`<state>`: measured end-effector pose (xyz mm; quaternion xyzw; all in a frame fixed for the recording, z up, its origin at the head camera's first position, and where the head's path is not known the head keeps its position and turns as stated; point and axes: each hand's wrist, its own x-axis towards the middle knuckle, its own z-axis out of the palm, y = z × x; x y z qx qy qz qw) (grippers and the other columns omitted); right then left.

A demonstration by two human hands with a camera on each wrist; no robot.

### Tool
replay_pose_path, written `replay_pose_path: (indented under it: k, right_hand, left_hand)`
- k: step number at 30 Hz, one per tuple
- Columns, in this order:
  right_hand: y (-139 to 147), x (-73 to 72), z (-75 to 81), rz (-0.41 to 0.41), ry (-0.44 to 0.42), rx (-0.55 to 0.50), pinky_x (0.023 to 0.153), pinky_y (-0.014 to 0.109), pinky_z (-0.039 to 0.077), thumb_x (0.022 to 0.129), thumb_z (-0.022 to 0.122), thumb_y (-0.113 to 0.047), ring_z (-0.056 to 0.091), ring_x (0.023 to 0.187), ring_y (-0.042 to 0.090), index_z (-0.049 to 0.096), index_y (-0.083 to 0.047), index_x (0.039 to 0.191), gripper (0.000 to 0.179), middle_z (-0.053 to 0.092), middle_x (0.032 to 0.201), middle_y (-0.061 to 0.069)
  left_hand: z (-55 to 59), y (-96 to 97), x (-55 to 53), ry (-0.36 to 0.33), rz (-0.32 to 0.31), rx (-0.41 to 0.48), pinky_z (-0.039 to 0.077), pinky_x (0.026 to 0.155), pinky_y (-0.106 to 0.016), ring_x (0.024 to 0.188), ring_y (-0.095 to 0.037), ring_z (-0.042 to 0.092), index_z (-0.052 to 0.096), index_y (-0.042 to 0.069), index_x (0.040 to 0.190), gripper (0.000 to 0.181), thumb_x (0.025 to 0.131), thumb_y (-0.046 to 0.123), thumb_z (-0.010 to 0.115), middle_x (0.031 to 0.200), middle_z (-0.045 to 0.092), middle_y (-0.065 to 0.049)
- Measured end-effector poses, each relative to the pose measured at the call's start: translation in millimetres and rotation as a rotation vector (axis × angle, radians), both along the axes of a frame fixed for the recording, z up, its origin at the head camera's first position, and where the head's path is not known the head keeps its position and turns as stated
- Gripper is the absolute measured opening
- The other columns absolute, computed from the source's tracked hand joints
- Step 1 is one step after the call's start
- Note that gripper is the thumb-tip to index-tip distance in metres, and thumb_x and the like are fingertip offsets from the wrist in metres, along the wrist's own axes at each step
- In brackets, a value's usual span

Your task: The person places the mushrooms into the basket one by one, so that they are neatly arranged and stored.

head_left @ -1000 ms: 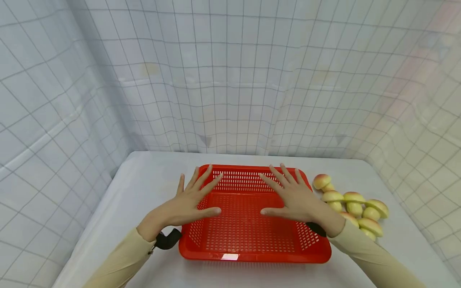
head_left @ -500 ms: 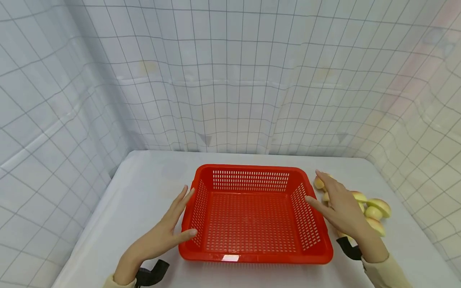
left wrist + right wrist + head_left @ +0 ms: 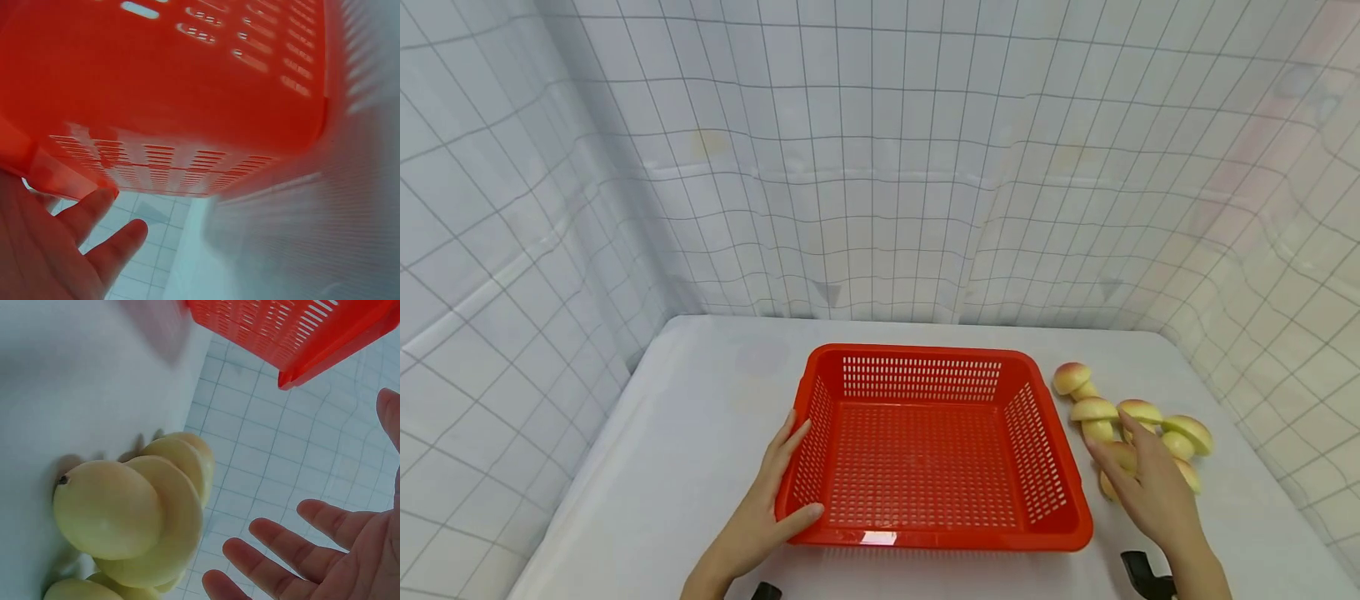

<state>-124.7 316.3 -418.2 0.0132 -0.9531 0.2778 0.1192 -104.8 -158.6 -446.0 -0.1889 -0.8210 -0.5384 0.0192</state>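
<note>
A red perforated plastic basket (image 3: 925, 352) stands on the white table, with nothing inside. My left hand (image 3: 760, 508) is at its left side, thumb over the near-left rim and fingers lying along the side, mostly straight. In the left wrist view those fingers (image 3: 125, 244) are spread beside the basket's outer wall (image 3: 156, 94). To the basket's right sit several mushroom-shaped pieces (image 3: 1093, 411) with yellow and reddish caps. Over them hovers my right hand (image 3: 1161, 492), hiding some. The right wrist view has its fingers (image 3: 269, 562) spread apart from the mushroom-shaped pieces (image 3: 106, 509).
One mushroom-shaped piece (image 3: 1071, 377) lies tilted at the back, close to the basket's right rim. White sheets with a grid pattern (image 3: 887, 167) hang behind the table and on both sides. The white table (image 3: 715, 392) extends left of the basket.
Both hands have parted from above the basket. The left hand has moved out to the left rim; the right has moved right and come down over the mushroom-shaped pieces. The basket stays put.
</note>
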Motion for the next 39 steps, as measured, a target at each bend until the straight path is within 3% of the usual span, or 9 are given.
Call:
replay_pose_path:
  k: [4,11,15,21,32,36,39]
  right_hand:
    - [1,5.7,-7.0,-0.049,-0.016,0.040,0.085,0.068,0.031,0.094,0.054,-0.045,0.037,0.118,0.053,0.033,0.010,0.140,0.074,0.041,0.133,0.034]
    - [5,8.5,-15.3,-0.128,-0.011,0.036,0.082,0.070,0.032,0.093,0.056,-0.046,0.036,0.116,0.053,0.039,0.010,0.135,0.072,0.044,0.126,0.036]
    - [5,9.3,-18.3,-0.130,0.033,0.027,0.082,0.068,0.032,0.093,0.058,-0.041,0.036,0.115,0.053,0.041,0.009,0.134,0.067,0.045,0.125,0.035]
    - [5,10.3,-22.1,-0.183,0.071,0.027,0.084,0.065,0.032,0.091,0.063,-0.038,0.040,0.111,0.053,0.047,0.012,0.127,0.064,0.048,0.120,0.037]
    - [8,10.8,-30.2,-0.329,-0.009,0.038,0.085,0.064,0.034,0.088,0.063,-0.046,0.042,0.108,0.054,0.047,0.015,0.124,0.073,0.047,0.119,0.041]
    - [8,9.3,-31.6,-0.348,-0.080,0.019,0.086,0.065,0.033,0.088,0.061,-0.049,0.041,0.110,0.055,0.044,0.014,0.128,0.077,0.043,0.122,0.041]
    - [8,7.9,-32.3,-0.359,-0.145,0.010,0.085,0.065,0.034,0.088,0.058,-0.054,0.041,0.110,0.054,0.041,0.012,0.131,0.080,0.042,0.124,0.039]
  left_hand:
    - [-5.8,-0.9,1.9,-0.009,0.022,0.026,0.039,0.091,-0.058,0.139,-0.030,0.008,0.023,0.025,0.151,0.083,0.083,0.020,0.071,0.157,0.000,0.008]
    - [-15.7,-3.6,-0.5,0.006,-0.038,0.070,0.044,0.090,-0.037,0.138,-0.030,0.006,0.031,0.018,0.147,0.073,0.084,0.016,0.067,0.157,-0.004,0.005]
    - [-17.5,-4.6,-0.3,-0.001,-0.043,0.091,0.044,0.090,-0.034,0.138,-0.033,0.004,0.032,0.016,0.146,0.071,0.084,0.015,0.066,0.157,-0.005,0.005]
    - [-18.1,-4.3,-0.1,-0.048,-0.032,0.125,0.046,0.087,-0.032,0.138,-0.031,0.003,0.033,0.018,0.145,0.070,0.084,0.016,0.066,0.156,-0.005,0.009]
    - [-18.7,-6.1,1.6,-0.027,-0.041,0.093,0.043,0.091,-0.038,0.139,-0.032,0.002,0.032,0.018,0.146,0.070,0.084,0.016,0.065,0.157,-0.006,0.008]
    - [-16.9,-5.7,2.1,-0.008,-0.044,0.070,0.042,0.092,-0.042,0.139,-0.035,0.001,0.032,0.017,0.145,0.070,0.084,0.016,0.065,0.157,-0.006,0.006]
    - [-16.1,-5.3,2.4,-0.033,-0.040,0.082,0.043,0.091,-0.041,0.139,-0.033,0.001,0.033,0.018,0.145,0.069,0.084,0.017,0.065,0.157,-0.006,0.009]
